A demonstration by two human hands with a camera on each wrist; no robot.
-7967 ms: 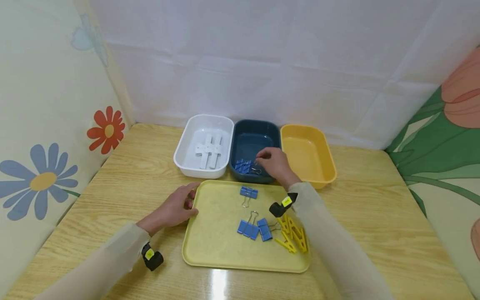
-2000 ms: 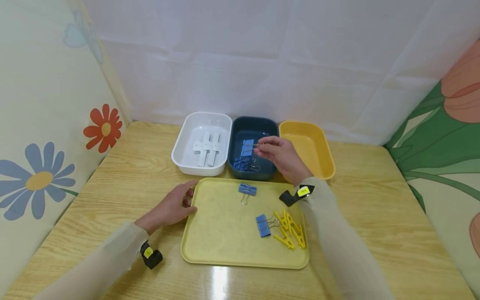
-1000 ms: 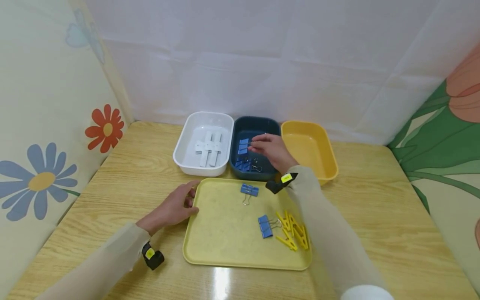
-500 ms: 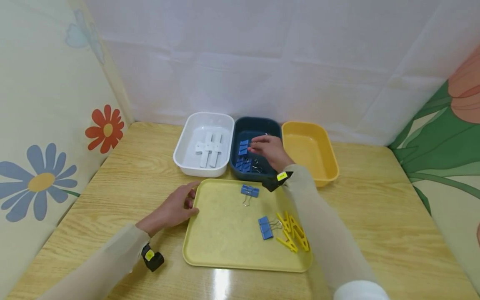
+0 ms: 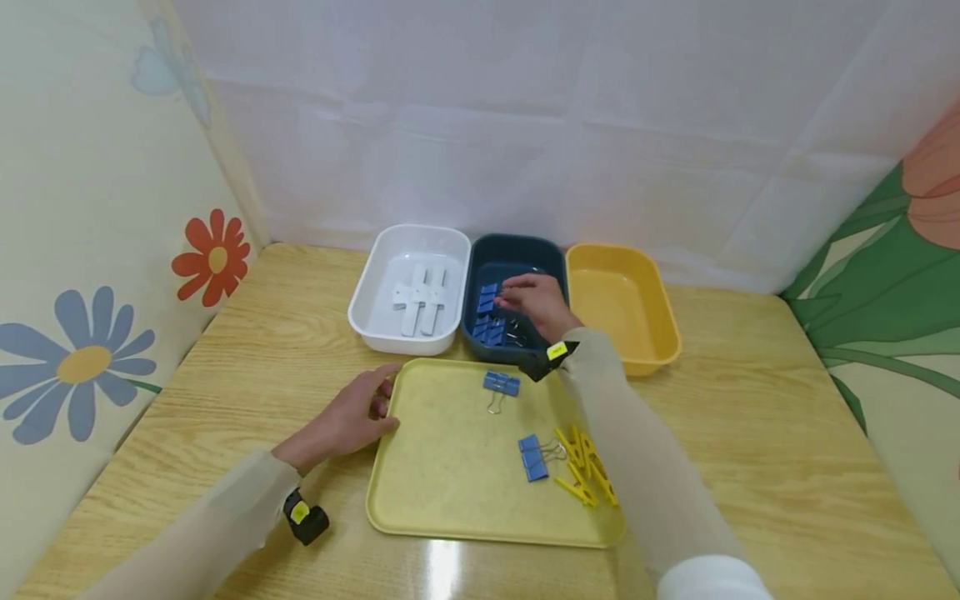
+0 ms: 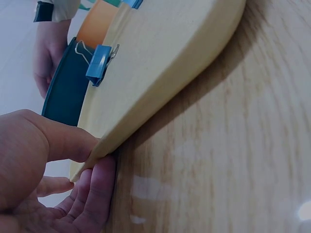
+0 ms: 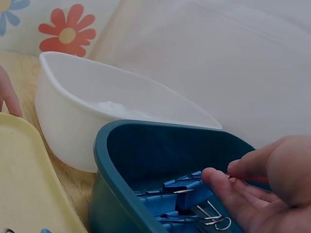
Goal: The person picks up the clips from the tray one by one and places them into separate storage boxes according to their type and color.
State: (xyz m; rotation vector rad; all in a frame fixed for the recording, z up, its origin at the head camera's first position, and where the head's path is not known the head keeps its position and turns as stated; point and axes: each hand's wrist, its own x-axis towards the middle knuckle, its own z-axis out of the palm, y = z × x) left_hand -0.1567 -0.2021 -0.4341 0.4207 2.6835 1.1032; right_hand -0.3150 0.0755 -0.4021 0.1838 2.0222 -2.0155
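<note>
My left hand [image 5: 352,417] grips the left rim of a yellow tray [image 5: 442,492]; in the left wrist view the thumb lies on the rim and fingers curl under it. Inside the dark blue bin [image 5: 517,248], my right hand [image 5: 542,304] pinches the wire handle of a blue binder clip [image 5: 487,297] between thumb and finger. That clip lies low, beside several other blue binder clips [image 7: 160,201]. On the tray are two more, a far blue clip [image 5: 501,383] and a near blue clip [image 5: 533,458], plus several yellow clothespins [image 5: 576,487], partly behind my right sleeve.
Left of the dark bin stands a white bin [image 5: 367,312] holding white clip-like pieces [image 5: 418,298]. A yellow bin [image 5: 622,308] adjoins it on the right. All three bins stand behind the tray on the wooden table [image 5: 780,433], near the white cloth backdrop [image 5: 480,133].
A blue binder clip has left the tray's middle. My right hand has lowered it into the dark blue bin, next to the others there. My left hand has stayed on the tray rim.
</note>
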